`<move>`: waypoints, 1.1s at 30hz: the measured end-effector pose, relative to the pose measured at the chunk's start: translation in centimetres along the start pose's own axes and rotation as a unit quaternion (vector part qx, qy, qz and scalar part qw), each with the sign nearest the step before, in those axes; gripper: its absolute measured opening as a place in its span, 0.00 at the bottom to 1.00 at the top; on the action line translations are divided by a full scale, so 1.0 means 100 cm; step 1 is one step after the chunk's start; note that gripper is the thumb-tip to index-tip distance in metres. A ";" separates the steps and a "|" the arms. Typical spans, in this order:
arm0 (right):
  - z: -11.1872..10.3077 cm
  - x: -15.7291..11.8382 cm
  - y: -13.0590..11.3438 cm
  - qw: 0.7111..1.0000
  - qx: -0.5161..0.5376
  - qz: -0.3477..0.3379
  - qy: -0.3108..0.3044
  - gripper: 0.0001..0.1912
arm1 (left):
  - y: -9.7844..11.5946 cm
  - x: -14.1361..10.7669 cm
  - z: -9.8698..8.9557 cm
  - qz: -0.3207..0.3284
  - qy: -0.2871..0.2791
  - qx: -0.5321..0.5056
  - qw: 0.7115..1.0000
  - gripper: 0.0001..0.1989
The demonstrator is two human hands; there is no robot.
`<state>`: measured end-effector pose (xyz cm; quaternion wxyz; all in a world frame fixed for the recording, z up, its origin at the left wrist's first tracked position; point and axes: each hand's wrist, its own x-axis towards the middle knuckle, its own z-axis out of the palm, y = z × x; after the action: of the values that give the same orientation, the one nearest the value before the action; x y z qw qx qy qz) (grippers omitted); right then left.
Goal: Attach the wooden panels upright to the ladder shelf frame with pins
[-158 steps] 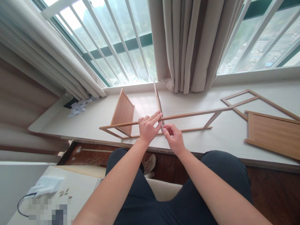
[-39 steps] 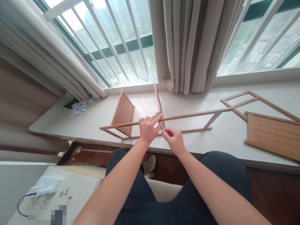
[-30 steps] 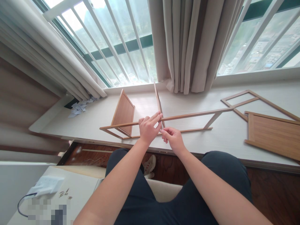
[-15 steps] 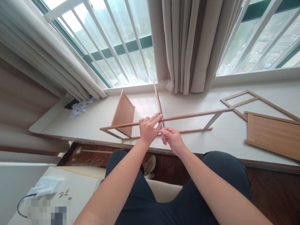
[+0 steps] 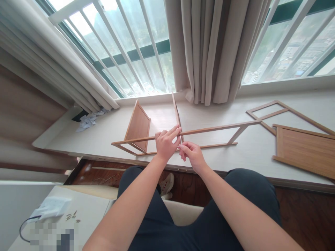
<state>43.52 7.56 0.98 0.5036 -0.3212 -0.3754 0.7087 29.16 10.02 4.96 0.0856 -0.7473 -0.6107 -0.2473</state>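
A wooden side frame (image 5: 220, 127) stands on its edge along the white window ledge. Two wooden panels join it at an angle: a broad one (image 5: 138, 124) at the left and another (image 5: 175, 108), seen nearly edge-on, by my hands. My left hand (image 5: 166, 141) grips the frame's upper rail where this second panel meets it, its fingers stretched over the joint. Just below, my right hand (image 5: 190, 152) pinches a thin metal hex key (image 5: 181, 139), its tip up against the underside of the rail. My fingers hide the key's lower part and any screw.
On the ledge's right lie another wooden frame (image 5: 281, 111) and a loose wooden panel (image 5: 309, 148). Crumpled paper (image 5: 87, 122) sits in the left corner. Small metal fittings (image 5: 71, 216) rest on a white cabinet (image 5: 89, 223) at lower left. Curtains (image 5: 206, 52) hang beyond the ledge.
The fingers of my right hand have shifted slightly around the hex key. My left hand, the frame and the panels have stayed in place.
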 end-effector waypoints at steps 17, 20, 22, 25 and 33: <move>0.001 0.000 -0.001 0.999 0.032 0.031 0.008 0.14 | 0.003 0.000 -0.003 0.001 -0.008 0.003 1.000 0.17; 0.002 0.000 -0.001 0.998 0.049 0.042 0.006 0.14 | 0.002 0.000 -0.003 0.000 -0.007 0.001 1.000 0.17; 0.004 0.001 -0.001 0.997 0.064 0.052 0.004 0.14 | 0.002 -0.001 -0.002 -0.002 -0.007 -0.001 1.000 0.17; 0.005 0.000 -0.004 0.993 0.093 0.076 -0.002 0.14 | 0.002 -0.001 -0.002 -0.002 -0.007 -0.003 1.000 0.18; 0.003 -0.001 -0.011 0.966 0.184 0.177 -0.036 0.14 | 0.001 -0.001 -0.001 0.001 -0.005 0.000 1.000 0.17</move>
<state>43.78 7.68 2.10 0.4072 -0.2588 -0.1936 0.8543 29.24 9.89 5.04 0.0831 -0.7493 -0.6102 -0.2437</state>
